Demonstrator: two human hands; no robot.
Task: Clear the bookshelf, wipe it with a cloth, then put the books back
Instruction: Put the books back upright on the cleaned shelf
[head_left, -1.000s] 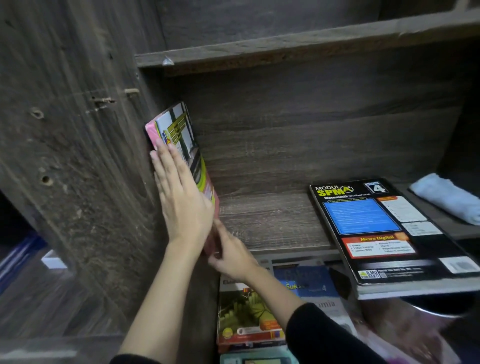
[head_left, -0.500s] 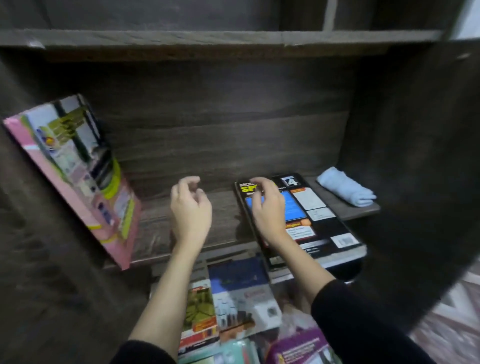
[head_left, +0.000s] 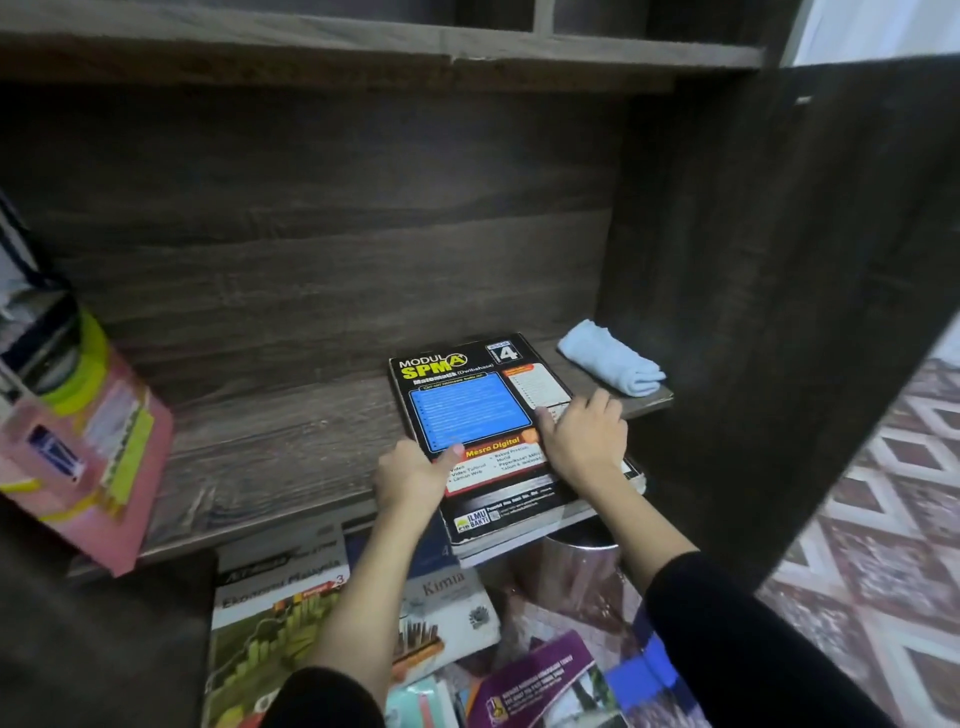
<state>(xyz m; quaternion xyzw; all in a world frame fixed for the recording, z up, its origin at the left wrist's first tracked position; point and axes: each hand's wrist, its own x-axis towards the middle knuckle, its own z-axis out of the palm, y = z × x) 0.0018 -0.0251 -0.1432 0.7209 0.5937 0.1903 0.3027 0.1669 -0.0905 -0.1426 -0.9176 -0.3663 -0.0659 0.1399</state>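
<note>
Pink workbook (head_left: 78, 441) leans tilted at shelf's (head_left: 270, 457) left end. Left hand (head_left: 413, 475) grips left edge of black Modul SPM book (head_left: 478, 431), thumb on cover; right hand (head_left: 584, 441) clasps its right edge. Book overhangs front edge. Folded blue cloth (head_left: 610, 357) lies at back-right corner. Loose books (head_left: 280, 613) below.
</note>
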